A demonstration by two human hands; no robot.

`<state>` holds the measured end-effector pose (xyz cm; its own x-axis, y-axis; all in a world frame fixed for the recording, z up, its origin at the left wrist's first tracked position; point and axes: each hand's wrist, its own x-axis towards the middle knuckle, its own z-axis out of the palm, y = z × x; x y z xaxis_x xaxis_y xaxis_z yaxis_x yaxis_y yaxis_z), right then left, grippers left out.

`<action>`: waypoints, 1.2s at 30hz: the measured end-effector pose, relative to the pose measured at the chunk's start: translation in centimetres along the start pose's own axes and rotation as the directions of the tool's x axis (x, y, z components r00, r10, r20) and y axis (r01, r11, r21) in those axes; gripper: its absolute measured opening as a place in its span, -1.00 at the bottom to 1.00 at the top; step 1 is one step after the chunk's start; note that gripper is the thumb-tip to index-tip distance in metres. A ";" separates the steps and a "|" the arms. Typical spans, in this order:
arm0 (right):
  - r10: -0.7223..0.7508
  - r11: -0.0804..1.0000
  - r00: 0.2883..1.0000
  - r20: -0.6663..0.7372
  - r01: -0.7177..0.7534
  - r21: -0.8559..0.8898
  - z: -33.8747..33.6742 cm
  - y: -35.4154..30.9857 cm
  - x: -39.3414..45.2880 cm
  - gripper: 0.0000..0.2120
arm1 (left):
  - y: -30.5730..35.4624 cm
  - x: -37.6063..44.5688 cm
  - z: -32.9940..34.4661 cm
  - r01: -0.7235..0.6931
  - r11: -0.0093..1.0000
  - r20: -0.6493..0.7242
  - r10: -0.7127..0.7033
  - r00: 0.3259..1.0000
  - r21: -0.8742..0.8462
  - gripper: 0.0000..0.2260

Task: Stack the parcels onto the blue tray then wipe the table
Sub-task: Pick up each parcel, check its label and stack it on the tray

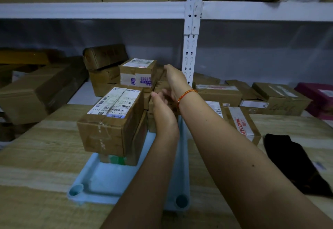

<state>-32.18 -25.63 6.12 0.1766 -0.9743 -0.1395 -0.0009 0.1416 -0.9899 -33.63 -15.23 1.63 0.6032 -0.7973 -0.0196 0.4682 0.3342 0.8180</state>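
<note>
Both hands met at a brown parcel (160, 86) on the blue tray (111, 178), far end, twelve o'clock. Right hand (173, 77) gripped its top; left hand (163, 108) lay flat-fingered against its near side. Taped parcel (239, 120) waited at two o'clock, nearer the right.

Parcels (111, 120) stacked on the tray (108, 183), a cloth (295, 164) lying right of it

Brown parcels (111, 120), light-blue tray (111, 180), black cloth (292, 160).

Brown parcels (111, 120) — stacked on blue tray (100, 180)
</note>
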 end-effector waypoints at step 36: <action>-0.146 0.847 0.834 -0.532 -0.173 -0.503 -22.9 13.8 -8.5 -0.12 | -7.6 -11.2 5.5 0.233 0.736 0.107 -0.383 0.918 0.635 -0.76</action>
<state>-56.27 -19.44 -6.92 -0.3761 -0.9265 0.0154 -0.5267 0.2001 -0.8261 -47.48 -11.62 -1.19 0.3048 -0.9135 -0.2693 0.0752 -0.2588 0.9630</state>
